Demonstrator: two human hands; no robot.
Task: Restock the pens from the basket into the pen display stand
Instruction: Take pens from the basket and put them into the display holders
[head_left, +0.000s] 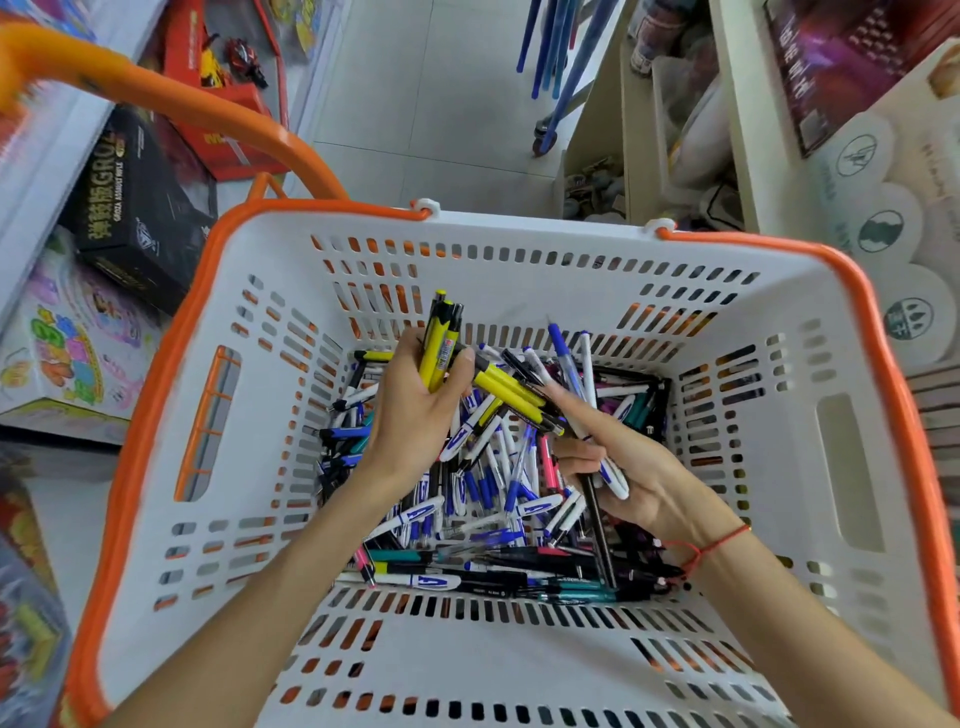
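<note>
A white basket with an orange rim (519, 244) fills the view, its floor covered by a heap of loose pens (483, 509) in blue, white, black, teal and pink. Both of my hands are down inside it. My left hand (415, 415) grips a bunch of yellow-and-black pens (441, 343) that stick upward. My right hand (618, 462) holds several pens: yellow ones (511, 392) pointing left toward the left hand, plus a black pen and white-and-blue ones. No pen display stand is visible.
The orange basket handle (171, 106) arcs up at the left. Boxed toys (135, 202) sit on shelves to the left. White shelving (737, 130) with packaged goods stands at the right. Pale tiled floor (441, 104) lies beyond the basket.
</note>
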